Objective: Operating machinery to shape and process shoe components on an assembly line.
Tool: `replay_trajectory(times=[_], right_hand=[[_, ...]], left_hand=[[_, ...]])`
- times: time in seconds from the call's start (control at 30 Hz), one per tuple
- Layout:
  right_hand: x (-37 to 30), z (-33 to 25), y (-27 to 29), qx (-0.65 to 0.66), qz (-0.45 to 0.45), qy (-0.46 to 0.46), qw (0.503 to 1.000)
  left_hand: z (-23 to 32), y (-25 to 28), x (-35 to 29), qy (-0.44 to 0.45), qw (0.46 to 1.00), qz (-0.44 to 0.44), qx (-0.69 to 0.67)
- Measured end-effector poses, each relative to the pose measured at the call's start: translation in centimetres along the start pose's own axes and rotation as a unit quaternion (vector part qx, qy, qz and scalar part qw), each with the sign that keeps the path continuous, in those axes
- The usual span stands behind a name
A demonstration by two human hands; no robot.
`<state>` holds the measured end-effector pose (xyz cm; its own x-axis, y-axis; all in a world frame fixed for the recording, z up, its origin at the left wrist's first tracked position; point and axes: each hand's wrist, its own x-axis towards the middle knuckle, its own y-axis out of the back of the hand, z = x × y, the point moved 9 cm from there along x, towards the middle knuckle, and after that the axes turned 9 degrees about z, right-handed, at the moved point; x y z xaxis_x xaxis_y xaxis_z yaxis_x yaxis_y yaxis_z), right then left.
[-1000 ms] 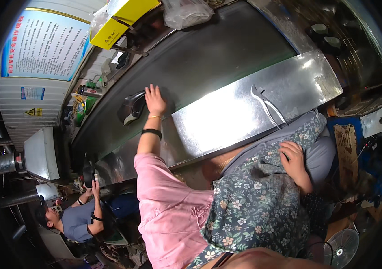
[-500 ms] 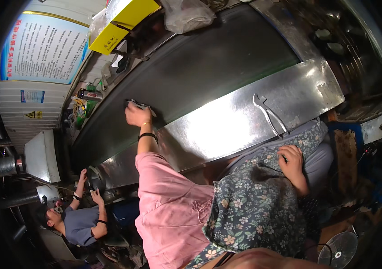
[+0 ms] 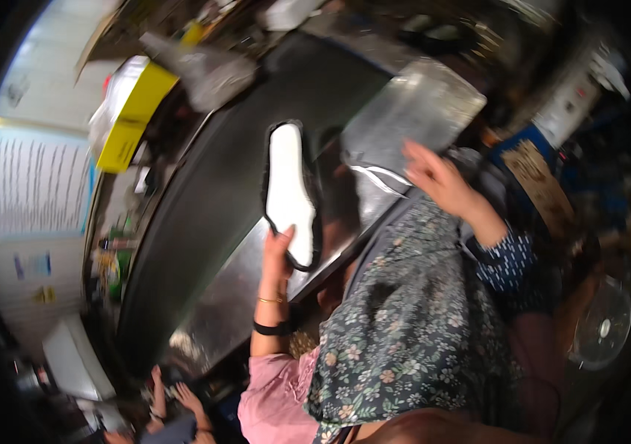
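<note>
My left hand (image 3: 277, 255) grips the near end of a shoe upper (image 3: 286, 177), its white, sole-shaped bottom turned up and a black edge running round it. It is held over the conveyor belt and the metal ledge. My fingers beneath it are hidden; the thumb lies on the white face. To the right, my right hand (image 3: 441, 177) is above the metal ledge with its fingers stretched out, somewhat blurred and empty. Just left of it, silver pincers (image 3: 380, 179) lie on the ledge.
The dark conveyor belt (image 3: 204, 192) runs along a shiny metal ledge (image 3: 219, 296). Beyond stand a yellow box (image 3: 134, 118) and a clear plastic bag (image 3: 215, 78). A co-worker's hands (image 3: 186, 399) show at the lower left; a round fan (image 3: 604, 325) is at the lower right.
My left hand has come back from the belt toward me and now holds the shoe upper up. My right hand has risen from my lap toward the pincers. The view has swung.
</note>
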<state>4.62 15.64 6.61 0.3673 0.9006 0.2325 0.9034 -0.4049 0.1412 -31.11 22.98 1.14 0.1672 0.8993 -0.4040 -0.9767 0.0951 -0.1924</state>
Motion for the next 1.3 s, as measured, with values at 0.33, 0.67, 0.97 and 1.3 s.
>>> replay_trajectory(times=[0.33,0.67,0.97,1.3], right_hand=[[-5.5,-4.5,16.1,-0.224,0.343,0.097,0.907],[-9.2,-5.6,8.5,-0.347,0.222,0.242,0.879],[-8.2,-1.1,9.6,-0.183,0.163,0.159,0.956],[-12.4,10.3,9.9,-0.133,0.216,-0.097,0.963]], left_hand=[[-9.0,-26.6,-6.8,0.03,0.867,-0.483,0.119],[-8.3,-33.1,0.6,0.047,0.933,-0.357,0.015],[-7.6,-31.8,-1.1,-0.076,0.951,-0.301,0.009],[-7.2,-31.0,3.0,-0.177,0.92,-0.273,0.219]])
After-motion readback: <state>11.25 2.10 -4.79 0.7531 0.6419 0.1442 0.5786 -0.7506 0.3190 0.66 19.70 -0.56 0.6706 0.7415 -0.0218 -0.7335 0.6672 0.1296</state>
